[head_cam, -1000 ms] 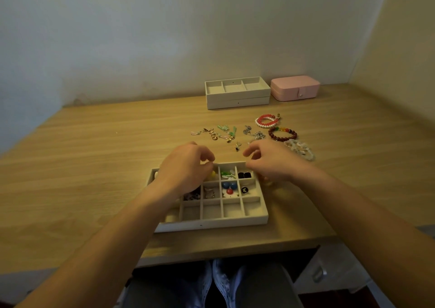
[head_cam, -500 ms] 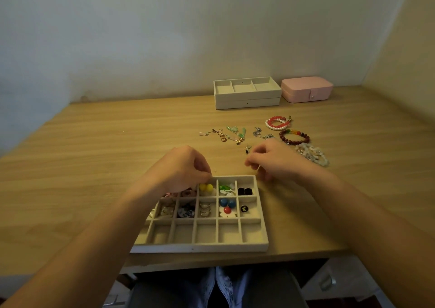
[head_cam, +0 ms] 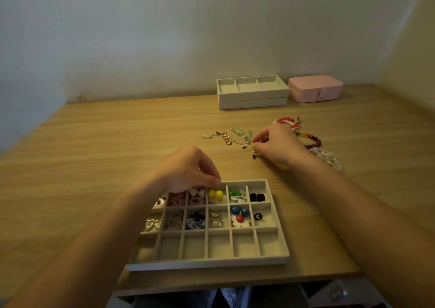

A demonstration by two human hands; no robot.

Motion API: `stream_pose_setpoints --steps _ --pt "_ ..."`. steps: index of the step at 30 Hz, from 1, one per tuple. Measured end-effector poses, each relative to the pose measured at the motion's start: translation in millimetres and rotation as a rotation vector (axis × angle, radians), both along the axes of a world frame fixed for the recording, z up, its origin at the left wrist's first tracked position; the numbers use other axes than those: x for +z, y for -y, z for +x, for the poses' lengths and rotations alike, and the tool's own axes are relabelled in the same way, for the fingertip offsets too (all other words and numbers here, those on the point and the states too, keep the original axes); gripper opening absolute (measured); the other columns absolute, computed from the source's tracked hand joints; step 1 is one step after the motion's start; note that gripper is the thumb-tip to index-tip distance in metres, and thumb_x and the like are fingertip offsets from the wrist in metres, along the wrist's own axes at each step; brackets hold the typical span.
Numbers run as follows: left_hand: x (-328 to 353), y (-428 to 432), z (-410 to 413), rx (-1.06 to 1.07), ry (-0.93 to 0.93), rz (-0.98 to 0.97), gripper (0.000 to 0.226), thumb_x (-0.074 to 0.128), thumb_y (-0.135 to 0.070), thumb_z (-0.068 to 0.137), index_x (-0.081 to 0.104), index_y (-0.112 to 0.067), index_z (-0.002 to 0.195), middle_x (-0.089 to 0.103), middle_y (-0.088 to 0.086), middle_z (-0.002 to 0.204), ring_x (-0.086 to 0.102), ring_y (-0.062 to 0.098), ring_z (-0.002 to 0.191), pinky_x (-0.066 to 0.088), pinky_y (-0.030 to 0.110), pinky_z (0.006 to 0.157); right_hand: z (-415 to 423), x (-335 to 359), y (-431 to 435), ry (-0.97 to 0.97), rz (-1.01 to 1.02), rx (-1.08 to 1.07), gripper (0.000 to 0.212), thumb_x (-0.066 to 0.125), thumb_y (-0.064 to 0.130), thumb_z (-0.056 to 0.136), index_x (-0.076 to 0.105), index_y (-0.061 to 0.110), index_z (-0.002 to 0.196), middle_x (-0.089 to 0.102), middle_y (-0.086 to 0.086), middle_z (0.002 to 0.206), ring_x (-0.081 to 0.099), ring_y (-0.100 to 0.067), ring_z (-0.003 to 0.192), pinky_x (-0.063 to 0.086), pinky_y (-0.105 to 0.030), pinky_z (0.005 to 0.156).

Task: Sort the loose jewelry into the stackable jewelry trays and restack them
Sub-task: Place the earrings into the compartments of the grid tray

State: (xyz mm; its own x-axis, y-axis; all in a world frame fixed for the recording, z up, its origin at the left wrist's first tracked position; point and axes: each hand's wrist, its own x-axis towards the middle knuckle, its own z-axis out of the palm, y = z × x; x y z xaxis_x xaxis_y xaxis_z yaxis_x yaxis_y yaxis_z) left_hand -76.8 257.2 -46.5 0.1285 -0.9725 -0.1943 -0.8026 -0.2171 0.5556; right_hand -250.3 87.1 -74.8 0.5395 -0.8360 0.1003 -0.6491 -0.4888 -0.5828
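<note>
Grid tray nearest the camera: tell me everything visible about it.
The grid tray is beige, velvety-looking, divided into three rows of compartments. It lies flat, skewed, near the front edge of the table. Back two rows hold earrings; the front row looks empty. The left hand hangs over its back rim; contact unclear.

Left hand (head_cam: 188, 169) curled, fingertips pinched; right hand (head_cam: 279, 143) reaches forward, pinching.

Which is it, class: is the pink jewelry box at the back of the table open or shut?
Shut. The pink jewelry box has its lid down on the base, and the front clasp crosses the seam.
</note>
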Motion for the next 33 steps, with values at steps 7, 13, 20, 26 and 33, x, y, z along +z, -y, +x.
stream_pose_setpoints --steps 7,13,20,26,33 --pt "-3 10 -8 0.018 -0.012 -0.039 0.002 0.077 -0.033 0.085 0.078 -0.033 0.083 0.073 -0.015 0.082 0.067 0.001 0.077 0.048 0.014 0.063 11 -1 6 -0.146 -0.082 0.024 0.010 0.069 0.024 0.095 0.076 0.024 0.102 0.073 0.004 0.106 0.063 -0.012 0.096 0.056 -0.039 0.091" --pt "-2 19 -19 0.000 0.042 -0.085 0.003 0.075 -0.029 0.087 0.076 -0.031 0.085 0.072 -0.014 0.085 0.064 0.001 0.078 0.045 0.014 0.064 -5 18 -5 0.325 0.378 0.121 0.007 0.060 0.019 0.100 0.068 0.019 0.102 0.071 -0.001 0.096 0.067 -0.015 0.080 0.056 -0.031 0.070" --pt "-3 18 -47 0.195 -0.183 -0.433 0.021 0.068 -0.038 0.092 0.070 -0.025 0.108 0.071 -0.010 0.094 0.066 0.005 0.086 0.056 0.025 0.075 -29 29 -23 0.562 0.747 0.322 0.012 0.059 0.009 0.099 0.067 0.009 0.108 0.072 -0.005 0.087 0.063 -0.015 0.072 0.052 -0.029 0.064" --pt "11 6 -75 0.298 -0.496 -0.569 0.018 0.069 -0.035 0.093 0.073 -0.018 0.094 0.076 0.002 0.082 0.071 0.023 0.079 0.059 0.041 0.069 -39 38 -43 0.629 0.816 0.391 0.014 0.058 0.009 0.098 0.070 0.010 0.106 0.068 -0.005 0.084 0.061 -0.016 0.072 0.052 -0.027 0.062" --pt "22 -6 -85 0.320 -0.615 -0.561 0.016 0.071 -0.026 0.092 0.075 -0.011 0.087 0.075 0.008 0.079 0.064 0.013 0.068 0.053 0.030 0.064 -50 46 -58 0.617 0.736 0.350 0.016 0.063 0.011 0.098 0.069 0.009 0.113 0.069 -0.007 0.085 0.063 -0.018 0.072 0.054 -0.027 0.063"
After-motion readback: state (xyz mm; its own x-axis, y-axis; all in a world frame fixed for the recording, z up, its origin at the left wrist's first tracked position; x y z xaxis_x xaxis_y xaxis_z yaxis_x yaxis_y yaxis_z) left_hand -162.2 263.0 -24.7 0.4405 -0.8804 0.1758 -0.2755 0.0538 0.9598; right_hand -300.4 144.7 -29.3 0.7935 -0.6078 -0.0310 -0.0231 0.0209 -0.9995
